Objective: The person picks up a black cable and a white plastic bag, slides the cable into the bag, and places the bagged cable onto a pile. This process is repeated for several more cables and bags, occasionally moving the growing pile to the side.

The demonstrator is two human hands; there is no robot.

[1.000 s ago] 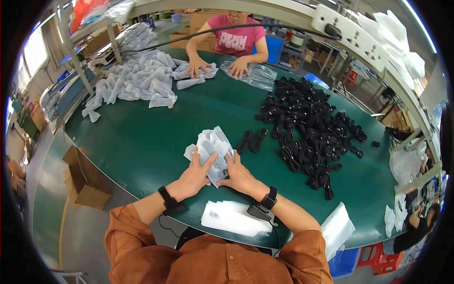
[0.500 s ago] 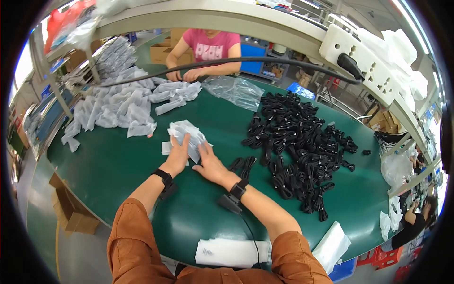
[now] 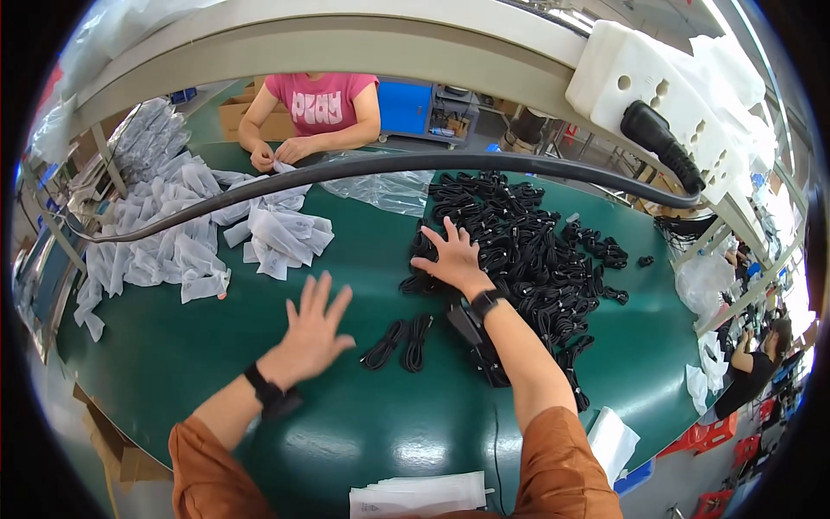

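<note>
Workshop: green worktable (image 3: 156, 346), heaped black cables (image 3: 538, 259)

Black cables (image 3: 540, 259), folded into bundles: heaped loosely to your right. 2 separate cable bundles (image 3: 417, 344): side by side, slanted, left of the heap. Whitish translucent pouches (image 3: 281, 238): overlapping pile, ahead to your left.

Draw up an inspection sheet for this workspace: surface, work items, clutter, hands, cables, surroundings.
Surface: glossy green table, with reflections.
Work items: black cable pile to the right, two coiled bundles lying apart; pale pouch heap to the left; flat white bags at the near edge.
Clutter: clear plastic sheet on the far side.
Hands: left hand open, empty; right hand spread at the cable pile's left edge, contact unclear.
Cables: thick black cord crossing the upper view; black plug in white power strip; thin cord beside the right sleeve.
Surroundings: co-worker in pink across the table.
</note>
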